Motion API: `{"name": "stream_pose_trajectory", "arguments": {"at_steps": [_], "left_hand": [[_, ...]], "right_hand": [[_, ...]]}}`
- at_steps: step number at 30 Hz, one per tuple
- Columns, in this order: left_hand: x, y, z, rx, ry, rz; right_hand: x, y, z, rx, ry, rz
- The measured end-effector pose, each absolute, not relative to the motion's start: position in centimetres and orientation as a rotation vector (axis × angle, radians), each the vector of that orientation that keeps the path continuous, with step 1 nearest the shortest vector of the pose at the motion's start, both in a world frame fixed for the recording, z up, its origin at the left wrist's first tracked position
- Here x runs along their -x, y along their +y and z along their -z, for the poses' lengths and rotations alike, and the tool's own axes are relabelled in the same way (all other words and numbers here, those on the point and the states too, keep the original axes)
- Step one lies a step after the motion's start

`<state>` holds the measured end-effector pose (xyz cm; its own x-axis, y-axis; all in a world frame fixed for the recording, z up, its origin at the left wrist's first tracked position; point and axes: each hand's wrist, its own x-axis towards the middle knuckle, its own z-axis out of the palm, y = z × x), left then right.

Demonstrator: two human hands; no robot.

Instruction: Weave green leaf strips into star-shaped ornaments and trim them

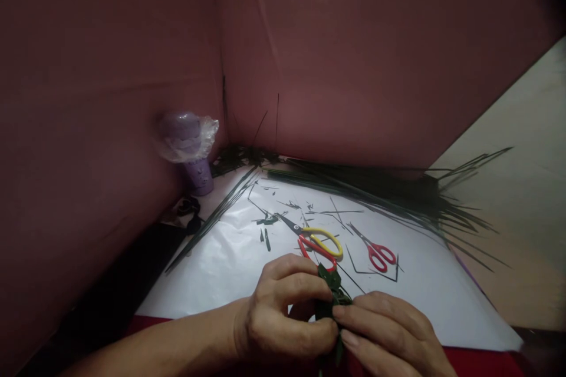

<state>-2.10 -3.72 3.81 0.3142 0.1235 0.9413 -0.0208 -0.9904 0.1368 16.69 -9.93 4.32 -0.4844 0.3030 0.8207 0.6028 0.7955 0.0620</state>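
Observation:
A small bunch of dark green leaf strips (331,284), seemingly folded or knotted together, sits between my hands near the table's front edge. My left hand (292,306) pinches it from the left, thumb below and curled fingers above. From the right, the fingertips of my right hand (389,330) press against it, closed. Part of the bunch is covered by my fingers, so its exact shape is hard to tell. Just beyond my left hand lie large scissors (327,241) with one yellow and one red handle. Small red-handled scissors (380,256) rest to their right.
White sheeting (212,277) covers the table, with cut leaf scraps (265,238) scattered on it. Long green leaf strips (367,185) lie along the back; more strips (221,212) run down the left. A purple object (198,174) partly wrapped in clear plastic stands back left, by pink walls (354,70).

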Motion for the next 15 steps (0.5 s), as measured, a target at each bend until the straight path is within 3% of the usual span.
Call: {"name": "stream_pose_trajectory", "arguments": {"at_steps": [11, 15], "left_hand": [[2.2, -3.6, -4.1, -2.427, 0.097, -1.771], [2.1, -3.4, -4.2, -2.436, 0.059, -1.805]], "right_hand": [[-16.0, -9.7, -5.6, 0.657, -2.102, 0.421], [-15.6, -11.0, -6.4, 0.891, -2.158, 0.407]]}}
